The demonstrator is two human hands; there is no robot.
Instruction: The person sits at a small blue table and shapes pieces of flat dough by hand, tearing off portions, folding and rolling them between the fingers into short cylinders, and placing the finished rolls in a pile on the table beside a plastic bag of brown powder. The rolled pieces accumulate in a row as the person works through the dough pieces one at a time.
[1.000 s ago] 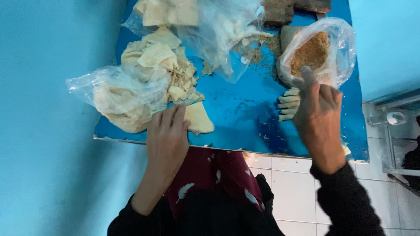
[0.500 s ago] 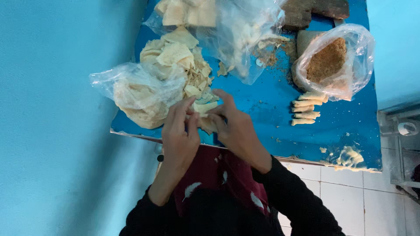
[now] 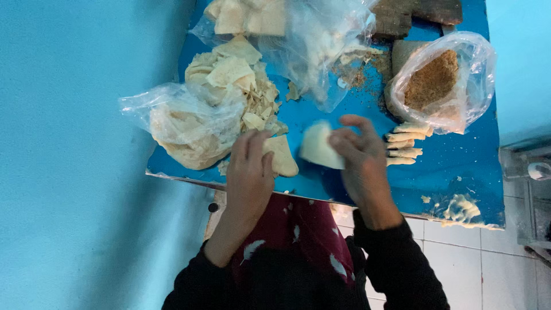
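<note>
My right hand (image 3: 359, 158) grips a pale wrapper (image 3: 318, 146) at frame centre; my left hand (image 3: 249, 172) lies open on another wrapper (image 3: 282, 156) beside the bag (image 3: 178, 123).

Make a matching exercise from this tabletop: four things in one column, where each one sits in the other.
Things:
1. pale dough sheet
2. brown crumb filling
3. rolled pastry pieces
4. yellowish smear

Places:
A. near the table's front right corner
B. in the right hand
C. inside a clear plastic bag
D. in a row just below the bag of crumbs

Pairs: 1-B, 2-C, 3-D, 4-A
</note>
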